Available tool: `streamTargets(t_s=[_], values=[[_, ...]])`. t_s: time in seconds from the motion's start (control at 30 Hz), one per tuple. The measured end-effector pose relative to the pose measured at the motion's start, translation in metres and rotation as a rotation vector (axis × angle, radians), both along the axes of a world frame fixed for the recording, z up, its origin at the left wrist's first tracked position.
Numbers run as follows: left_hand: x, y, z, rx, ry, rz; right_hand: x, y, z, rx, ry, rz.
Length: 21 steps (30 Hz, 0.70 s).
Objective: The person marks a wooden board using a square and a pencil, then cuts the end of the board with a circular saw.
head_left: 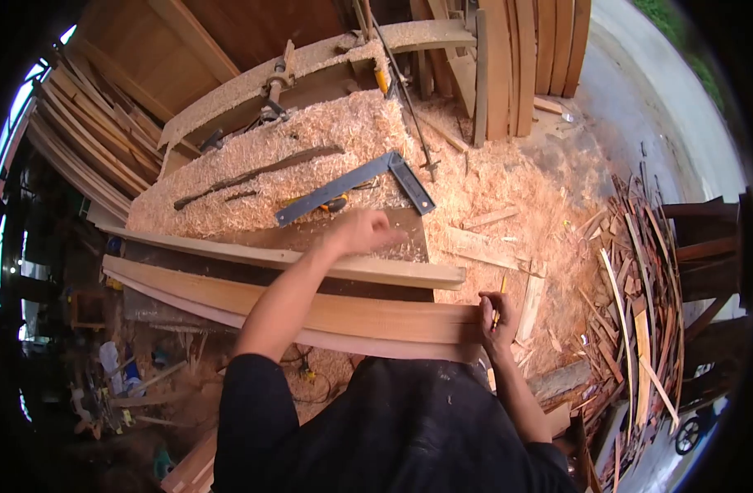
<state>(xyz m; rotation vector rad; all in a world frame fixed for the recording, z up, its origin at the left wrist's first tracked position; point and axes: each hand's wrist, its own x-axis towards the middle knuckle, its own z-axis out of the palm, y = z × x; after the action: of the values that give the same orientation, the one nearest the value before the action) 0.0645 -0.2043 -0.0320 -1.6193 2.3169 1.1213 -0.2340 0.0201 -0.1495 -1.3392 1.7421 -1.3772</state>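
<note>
My right hand (498,322) is closed around a pencil (503,286), its yellow shaft sticking up past the fingers. The hand sits at the right end of a long wooden board (376,319), which lies just in front of my body with a pinkish strip along its near side. My left hand (362,234) is over the bench, above a second, paler board (393,269), and motion smears its fingers. Beyond it a dark metal try square (344,187) rests on wood shavings, partly over a yellow-and-black tool (335,203).
Shavings (335,123) cover much of the bench (409,226). A bar clamp (405,90) leans at its far side. Planks stand stacked at the back right (520,66) and left (93,131). Offcuts (639,304) are heaped on the floor to the right.
</note>
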Motion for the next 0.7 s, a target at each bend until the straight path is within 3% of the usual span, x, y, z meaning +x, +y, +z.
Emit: streamTargets(t_s=[0.07,0.13,0.2,0.33,0.37,0.5,0.57,0.7], values=[[0.025,-0.058,-0.070,-0.686,0.067,0.139,-0.008,0.010,0.004,0.030,0.042,-0.031],[0.041,-0.099,-0.089,-0.730,-0.239,0.171,-0.013,0.027,0.017,0.033,0.103,-0.093],[0.033,-0.109,-0.072,-0.415,-0.333,0.280,-0.019,0.047,0.023,0.051,0.052,-0.161],[0.035,-0.130,-0.066,-0.301,-0.290,0.179,-0.024,0.082,0.030,0.107,0.055,-0.282],[0.041,-0.135,-0.067,-0.371,-0.247,0.135,-0.023,0.085,0.031,0.099,0.012,-0.311],[0.011,-0.090,0.034,-0.384,0.011,0.119,-0.008,0.070,0.058,0.030,-0.112,-0.325],[0.001,-0.056,0.076,-0.579,0.022,0.071,-0.001,0.054,0.084,-0.025,-0.112,-0.268],[0.010,-0.002,0.105,-0.850,0.331,-0.173,-0.005,0.021,0.137,-0.201,0.009,-0.192]])
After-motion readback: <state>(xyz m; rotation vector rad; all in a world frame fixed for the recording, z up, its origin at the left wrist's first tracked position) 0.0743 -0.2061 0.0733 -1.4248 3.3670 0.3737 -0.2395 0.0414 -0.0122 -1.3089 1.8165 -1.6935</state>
